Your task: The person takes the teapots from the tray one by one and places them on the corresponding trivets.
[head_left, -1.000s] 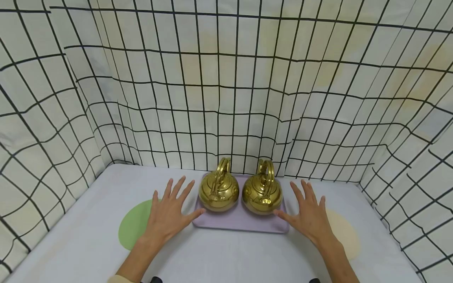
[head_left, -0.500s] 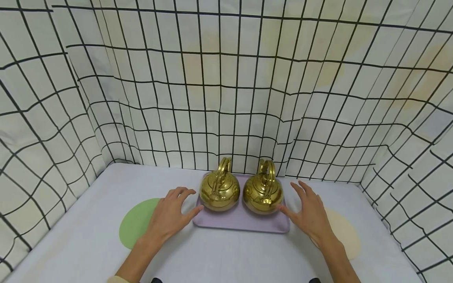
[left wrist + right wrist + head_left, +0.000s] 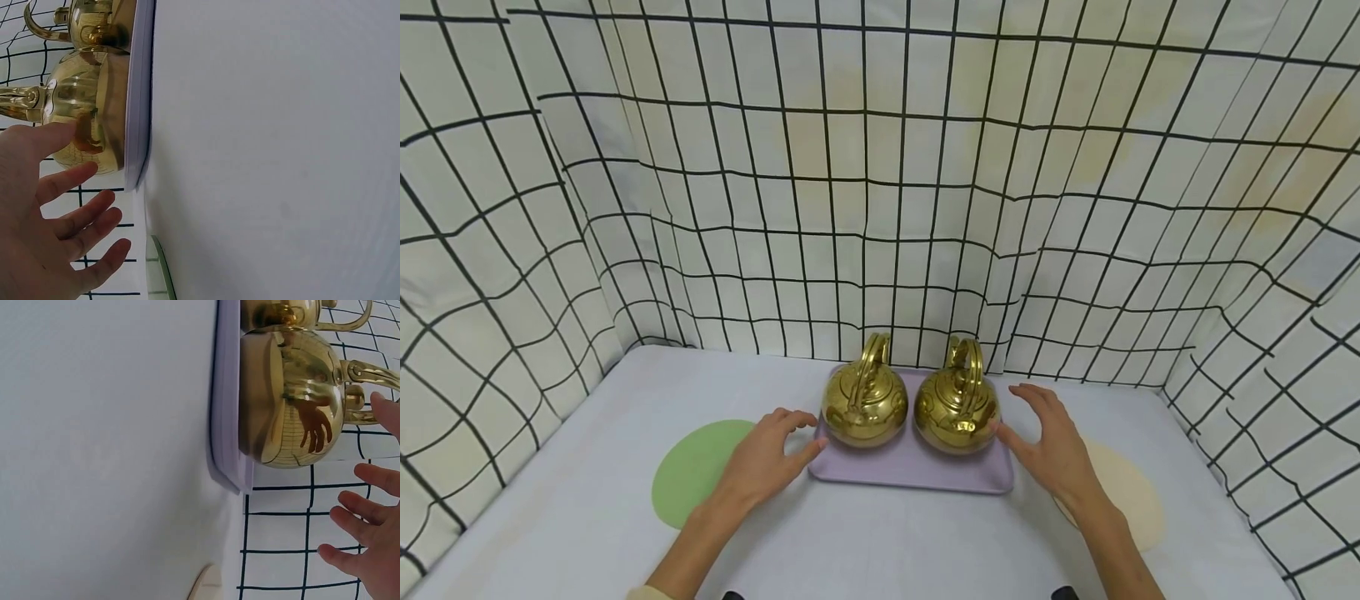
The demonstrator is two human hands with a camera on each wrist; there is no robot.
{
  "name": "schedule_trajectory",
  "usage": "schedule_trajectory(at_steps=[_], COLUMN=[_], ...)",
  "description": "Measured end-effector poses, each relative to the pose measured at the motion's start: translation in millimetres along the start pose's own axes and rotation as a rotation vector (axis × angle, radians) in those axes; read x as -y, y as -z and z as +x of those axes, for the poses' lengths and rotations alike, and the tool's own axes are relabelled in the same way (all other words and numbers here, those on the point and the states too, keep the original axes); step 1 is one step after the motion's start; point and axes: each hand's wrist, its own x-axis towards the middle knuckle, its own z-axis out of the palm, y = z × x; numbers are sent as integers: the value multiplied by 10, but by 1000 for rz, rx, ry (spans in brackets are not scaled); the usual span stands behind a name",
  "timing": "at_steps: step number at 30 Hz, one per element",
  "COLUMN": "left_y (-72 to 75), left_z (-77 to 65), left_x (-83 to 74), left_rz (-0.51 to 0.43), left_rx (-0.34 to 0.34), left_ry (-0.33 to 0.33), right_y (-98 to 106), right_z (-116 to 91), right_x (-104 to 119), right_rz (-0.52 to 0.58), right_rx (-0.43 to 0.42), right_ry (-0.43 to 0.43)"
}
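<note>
Two shiny brass teapots with upright loop handles stand side by side on a pale purple tray (image 3: 910,475). My left hand (image 3: 765,458) is just left of the left teapot (image 3: 865,408), thumb and fingers bent loosely and parted, with nothing between them. On the other side, my right hand (image 3: 1054,450) is beside the right teapot (image 3: 957,412), its thumb tip right at the pot's side in the head view. In the right wrist view the spread fingers (image 3: 353,519) of that hand stay apart from the brass body, which mirrors the hand.
A green round mat (image 3: 688,475) lies on the white table to the left, partly behind the left hand. To the right is a cream round mat (image 3: 1123,492), partly covered by the right forearm. White walls with a black grid (image 3: 925,208) enclose the back and sides.
Both hands had fingers spread straight a second ago; the fingers have since bent inward and drawn lower. The right thumb has shifted slightly outward. Teapots and tray have stayed in place.
</note>
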Motion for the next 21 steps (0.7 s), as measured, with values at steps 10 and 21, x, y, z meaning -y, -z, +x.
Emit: schedule_trajectory(at_steps=[10,21], left_y=[-36,-55], left_z=[0,-8], left_x=[15,36], left_rz=[-54,-79], left_rx=[35,72], left_ry=[14,17], right_y=[30,17], right_z=[36,66], right_x=[110,197], right_rz=[131,217], right_rx=[-15,-26], right_ry=[1,23])
